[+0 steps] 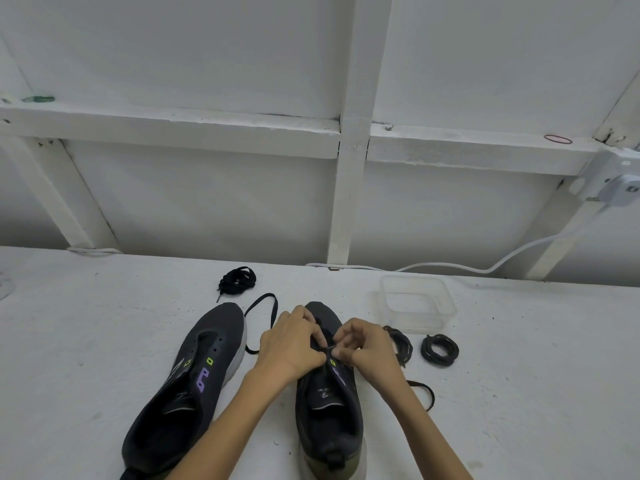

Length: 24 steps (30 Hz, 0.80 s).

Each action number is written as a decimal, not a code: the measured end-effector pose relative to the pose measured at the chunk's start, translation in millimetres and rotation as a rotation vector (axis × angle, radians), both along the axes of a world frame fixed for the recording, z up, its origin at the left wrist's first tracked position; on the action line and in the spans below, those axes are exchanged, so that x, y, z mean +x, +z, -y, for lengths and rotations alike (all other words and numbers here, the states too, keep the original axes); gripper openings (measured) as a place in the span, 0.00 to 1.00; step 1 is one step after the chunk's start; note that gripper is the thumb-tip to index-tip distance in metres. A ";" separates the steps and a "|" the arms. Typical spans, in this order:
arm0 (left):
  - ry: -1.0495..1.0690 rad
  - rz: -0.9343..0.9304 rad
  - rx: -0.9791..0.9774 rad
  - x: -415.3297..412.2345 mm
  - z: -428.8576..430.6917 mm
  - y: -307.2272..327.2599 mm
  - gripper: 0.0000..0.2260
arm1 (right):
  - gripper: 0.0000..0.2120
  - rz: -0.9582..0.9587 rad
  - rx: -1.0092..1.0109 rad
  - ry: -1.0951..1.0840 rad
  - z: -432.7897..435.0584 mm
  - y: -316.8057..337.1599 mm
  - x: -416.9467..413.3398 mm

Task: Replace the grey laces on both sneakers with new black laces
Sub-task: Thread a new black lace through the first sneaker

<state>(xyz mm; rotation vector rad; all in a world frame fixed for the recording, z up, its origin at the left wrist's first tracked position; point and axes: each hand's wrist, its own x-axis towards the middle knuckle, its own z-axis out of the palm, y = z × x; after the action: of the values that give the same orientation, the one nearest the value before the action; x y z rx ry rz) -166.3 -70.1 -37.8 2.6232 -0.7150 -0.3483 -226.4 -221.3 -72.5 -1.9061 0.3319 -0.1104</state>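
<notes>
- Two dark sneakers sit side by side on a white table [104,341], with their toes pointing away from the person.
- The left sneaker [187,386] has no lace in it. Its little lace holes are bare.
- The right sneaker [329,410] is under both hands.
- The left hand [291,344] has its fingers curled. It pinches the top of the right sneaker by the lace holes. I cannot tell if some lace is in that pinch too.
- The right hand [367,348] is curled too. It pinches the tip of the black lace [265,304] between thumb and finger, right over the lace holes.
- The black lace makes a loop on the table between the two toes. Its other end lies on the table by the right arm.
- A second black lace, the spare lace [237,277], lies in a bundle past the left sneaker's toe.
- Two old laces [440,349] lie coiled up just to the right of the right hand. They are side by side.
- A clear plastic box [417,303] sits behind the old laces.
- A white cord [502,261] runs along the back of the table, up to a round white thing on the wall.
</notes>
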 end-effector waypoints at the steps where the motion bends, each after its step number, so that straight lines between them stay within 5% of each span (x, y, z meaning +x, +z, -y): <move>1: 0.010 0.001 -0.006 0.7 0.4 -1.5 0.08 | 0.10 -0.002 0.018 -0.016 -0.3 -1.5 -0.8; 6: 0.003 -0.011 0.011 1.7 4.2 -5.9 0.10 | 0.10 -0.018 0.235 -0.099 2.0 -6.6 -4.3; 10: 0.034 0.021 -0.075 -1.8 2.0 -17.6 0.07 | 0.09 -0.008 0.217 -0.044 3.1 -0.7 -6.6; 16: 0.078 0.052 -0.182 -5.7 0.5 -22.5 0.06 | 0.21 -0.149 0.122 0.065 3.0 12.1 -4.0; 20: 0.114 0.073 -0.223 -4.6 0.1 -23.2 0.05 | 0.16 -0.180 0.178 0.058 1.8 18.2 -5.4; 24: 0.241 -0.081 -0.523 7.8 -10.0 -32.6 0.07 | 0.09 -0.179 0.194 0.038 6.0 19.2 -13.9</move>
<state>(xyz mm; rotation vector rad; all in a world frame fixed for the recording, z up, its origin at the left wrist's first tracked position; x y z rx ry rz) -158.4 -60.1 -70.3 2.1505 -0.3891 -0.1653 -240.3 -227.3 -53.4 -1.7323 0.4116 0.1155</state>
